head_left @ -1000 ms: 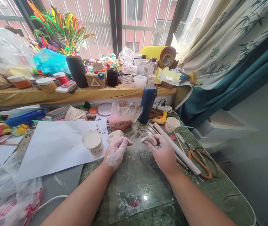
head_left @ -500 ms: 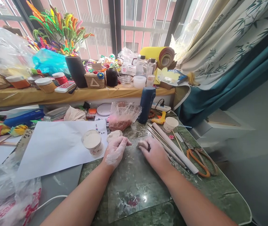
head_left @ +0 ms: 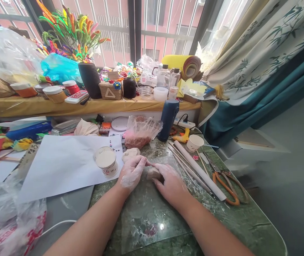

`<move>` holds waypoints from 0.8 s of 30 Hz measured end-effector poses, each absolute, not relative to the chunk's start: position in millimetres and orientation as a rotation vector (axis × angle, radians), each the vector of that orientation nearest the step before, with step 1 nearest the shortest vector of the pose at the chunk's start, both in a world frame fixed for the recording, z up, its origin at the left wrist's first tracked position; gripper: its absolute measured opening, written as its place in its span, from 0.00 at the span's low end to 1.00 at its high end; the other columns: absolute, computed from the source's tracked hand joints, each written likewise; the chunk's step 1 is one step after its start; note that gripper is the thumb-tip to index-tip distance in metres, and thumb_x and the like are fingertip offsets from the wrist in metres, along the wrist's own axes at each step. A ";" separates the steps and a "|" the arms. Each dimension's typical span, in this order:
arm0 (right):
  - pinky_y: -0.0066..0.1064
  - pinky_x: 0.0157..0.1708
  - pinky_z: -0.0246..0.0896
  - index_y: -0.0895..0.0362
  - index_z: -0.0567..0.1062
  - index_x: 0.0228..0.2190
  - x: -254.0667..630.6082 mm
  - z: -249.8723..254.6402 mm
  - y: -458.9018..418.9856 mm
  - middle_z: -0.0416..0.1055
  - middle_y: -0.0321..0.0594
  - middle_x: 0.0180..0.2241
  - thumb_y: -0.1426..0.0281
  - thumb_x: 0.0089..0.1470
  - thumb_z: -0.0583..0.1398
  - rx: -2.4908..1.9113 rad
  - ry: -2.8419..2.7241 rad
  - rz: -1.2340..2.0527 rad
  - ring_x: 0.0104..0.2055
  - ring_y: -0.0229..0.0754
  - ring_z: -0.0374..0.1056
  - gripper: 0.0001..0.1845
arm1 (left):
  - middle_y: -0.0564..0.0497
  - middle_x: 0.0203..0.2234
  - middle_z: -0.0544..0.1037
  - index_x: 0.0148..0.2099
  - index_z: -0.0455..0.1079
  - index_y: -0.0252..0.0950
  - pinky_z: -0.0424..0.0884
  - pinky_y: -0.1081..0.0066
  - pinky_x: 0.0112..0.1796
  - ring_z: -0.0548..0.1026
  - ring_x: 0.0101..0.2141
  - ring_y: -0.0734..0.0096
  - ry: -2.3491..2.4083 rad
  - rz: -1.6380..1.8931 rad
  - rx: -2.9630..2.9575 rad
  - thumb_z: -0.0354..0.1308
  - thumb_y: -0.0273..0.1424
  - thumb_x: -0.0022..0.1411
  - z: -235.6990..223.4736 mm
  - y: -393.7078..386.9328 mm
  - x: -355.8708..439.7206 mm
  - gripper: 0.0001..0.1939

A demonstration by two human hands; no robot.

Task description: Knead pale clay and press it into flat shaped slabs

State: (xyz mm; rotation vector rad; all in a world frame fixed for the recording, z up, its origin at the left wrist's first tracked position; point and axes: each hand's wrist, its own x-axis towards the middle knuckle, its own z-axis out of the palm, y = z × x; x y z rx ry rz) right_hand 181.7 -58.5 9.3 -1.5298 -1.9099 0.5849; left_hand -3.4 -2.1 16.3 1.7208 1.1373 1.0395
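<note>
Powdered white, my left hand (head_left: 133, 171) is closed, thumb against curled fingers; whatever it may hold is hidden. My right hand (head_left: 169, 183) grips a greyish lump of clay (head_left: 154, 173) over the clear plastic sheet (head_left: 146, 204), and its fingertips meet those of my left hand. Just behind my left hand lies a pale lump of dough-like clay (head_left: 130, 154). A clear plastic bag (head_left: 143, 126) with a reddish-brown mass in it sits farther back. To the left, a paper cup (head_left: 106, 161) of white powder stands on a white paper sheet (head_left: 63, 167).
On the right lie a white rolling rod (head_left: 200, 170), thin wooden sticks and orange-handled scissors (head_left: 225, 190). Behind them are another paper cup (head_left: 195, 143), a yellow glue gun (head_left: 182, 136) and a dark blue bottle (head_left: 168, 120). A crowded ledge (head_left: 93, 106) runs along the window.
My right hand has moved left with the grey lump and now meets my left hand. The left hand has barely moved. The whole view has shifted slightly.
</note>
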 end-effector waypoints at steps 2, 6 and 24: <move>0.42 0.50 0.66 0.51 0.70 0.56 181.2 11.9 -62.0 0.76 0.41 0.43 0.70 0.56 0.62 -1.474 -1.746 0.612 0.45 0.49 0.72 0.26 | 0.51 0.30 0.79 0.32 0.76 0.40 0.70 0.63 0.42 0.76 0.35 0.63 1.145 1.050 1.703 0.50 0.45 0.69 16.0 -2.3 -3.8 0.20; 0.41 0.49 0.67 0.52 0.75 0.45 187.5 16.9 -66.5 0.74 0.44 0.42 0.67 0.61 0.59 -1.299 -1.548 0.481 0.46 0.49 0.71 0.10 | 0.50 0.31 0.80 0.33 0.76 0.40 0.70 0.63 0.43 0.76 0.36 0.62 1.156 1.051 1.690 0.51 0.44 0.69 15.6 -2.2 -3.8 0.19; 0.37 0.42 0.65 0.52 0.74 0.36 182.7 10.3 -62.2 0.75 0.40 0.37 0.75 0.54 0.61 -1.418 -1.722 0.623 0.41 0.47 0.70 0.07 | 0.49 0.32 0.81 0.33 0.76 0.40 0.70 0.62 0.43 0.76 0.37 0.61 1.117 1.060 1.682 0.50 0.44 0.69 12.5 -1.0 -3.6 0.20</move>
